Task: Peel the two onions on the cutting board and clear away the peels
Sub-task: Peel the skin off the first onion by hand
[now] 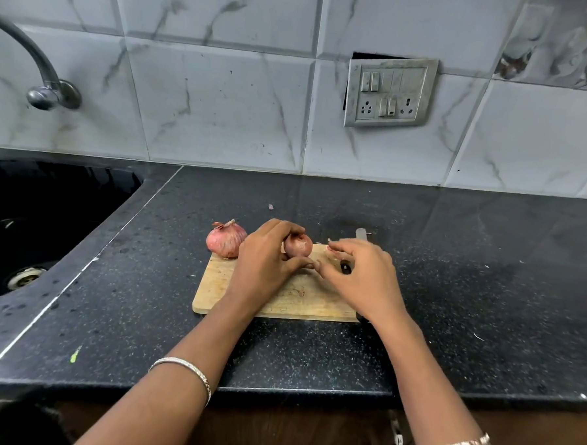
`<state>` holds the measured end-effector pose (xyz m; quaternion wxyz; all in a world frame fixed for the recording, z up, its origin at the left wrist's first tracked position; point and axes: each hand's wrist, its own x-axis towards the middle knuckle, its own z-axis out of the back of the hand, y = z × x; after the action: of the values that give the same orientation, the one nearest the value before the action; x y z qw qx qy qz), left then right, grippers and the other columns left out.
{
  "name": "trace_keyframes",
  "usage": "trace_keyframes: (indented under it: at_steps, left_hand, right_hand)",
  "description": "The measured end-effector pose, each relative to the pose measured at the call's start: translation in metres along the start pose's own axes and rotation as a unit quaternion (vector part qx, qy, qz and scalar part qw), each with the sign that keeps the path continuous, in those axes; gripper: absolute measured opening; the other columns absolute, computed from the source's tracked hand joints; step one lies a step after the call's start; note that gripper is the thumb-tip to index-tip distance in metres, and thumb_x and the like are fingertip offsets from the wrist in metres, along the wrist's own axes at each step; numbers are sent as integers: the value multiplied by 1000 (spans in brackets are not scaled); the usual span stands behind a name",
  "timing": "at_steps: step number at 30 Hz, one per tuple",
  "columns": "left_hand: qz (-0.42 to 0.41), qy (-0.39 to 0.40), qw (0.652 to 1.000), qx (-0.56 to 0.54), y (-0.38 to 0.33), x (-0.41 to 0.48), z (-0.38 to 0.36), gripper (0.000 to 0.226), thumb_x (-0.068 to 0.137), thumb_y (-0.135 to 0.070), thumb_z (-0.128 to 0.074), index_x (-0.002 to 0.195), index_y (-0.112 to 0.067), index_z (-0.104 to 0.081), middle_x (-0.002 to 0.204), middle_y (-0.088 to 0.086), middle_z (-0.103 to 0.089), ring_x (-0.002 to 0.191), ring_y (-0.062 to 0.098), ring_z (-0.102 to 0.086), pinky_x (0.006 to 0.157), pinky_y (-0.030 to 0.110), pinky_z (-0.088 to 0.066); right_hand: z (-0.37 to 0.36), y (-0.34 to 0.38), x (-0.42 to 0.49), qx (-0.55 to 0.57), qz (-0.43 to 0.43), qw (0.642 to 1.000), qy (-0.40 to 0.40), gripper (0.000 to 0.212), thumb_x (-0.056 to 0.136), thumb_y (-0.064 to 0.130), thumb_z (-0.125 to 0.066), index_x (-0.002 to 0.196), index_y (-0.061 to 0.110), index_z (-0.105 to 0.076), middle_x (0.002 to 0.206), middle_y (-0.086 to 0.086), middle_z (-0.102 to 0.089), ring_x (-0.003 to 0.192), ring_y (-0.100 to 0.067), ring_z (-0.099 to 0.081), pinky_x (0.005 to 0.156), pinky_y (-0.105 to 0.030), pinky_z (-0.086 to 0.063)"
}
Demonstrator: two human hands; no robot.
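A wooden cutting board lies on the black counter. One pink-skinned onion sits at the board's far left corner, untouched. My left hand grips a second, darker onion over the far side of the board, fingers curled over its top and thumb under it. My right hand hovers just right of that onion and pinches a small pale piece of peel at its fingertips.
A knife lies under my right hand, its blade tip showing beyond the board and a bit of dark handle between my fingers. A black sink with a tap is at the left. A peel scrap lies behind the board.
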<state>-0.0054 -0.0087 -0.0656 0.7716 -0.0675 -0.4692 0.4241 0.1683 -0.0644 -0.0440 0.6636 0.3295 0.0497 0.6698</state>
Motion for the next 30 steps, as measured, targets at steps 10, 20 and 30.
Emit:
trace_keyframes:
  at_steps: [10,20,30]
  left_hand:
    - [42,17,998,-47,1,2,5,51,65,-37,-94,109,-21,-73,109,-9,-70,99,4,-65,86,18,-52]
    - [73,2,993,-88,3,1,2,45,70,-22,-93,109,-18,-70,101,-9,-74,94,5,-69,87,28,-57]
    - [48,-5,995,-86,5,2,2,29,76,-19,-86,99,-17,-69,94,-11,-71,90,2,-65,81,21,-52]
  right_hand:
    - [22,-13,-10,-89,-31,985,148,43,100,10,-50,142,9,-54,150,-3,-52,123,-29,-58,100,-40,-48]
    - [2,38,19,118,-11,993,-13,19,93,26,-67,109,26,-79,104,11,-77,102,-5,-68,94,-27,-53]
    - [-31,25,21,292,-82,953,-11,20,84,31,-69,92,47,-77,86,13,-77,92,-11,-72,87,-43,-59]
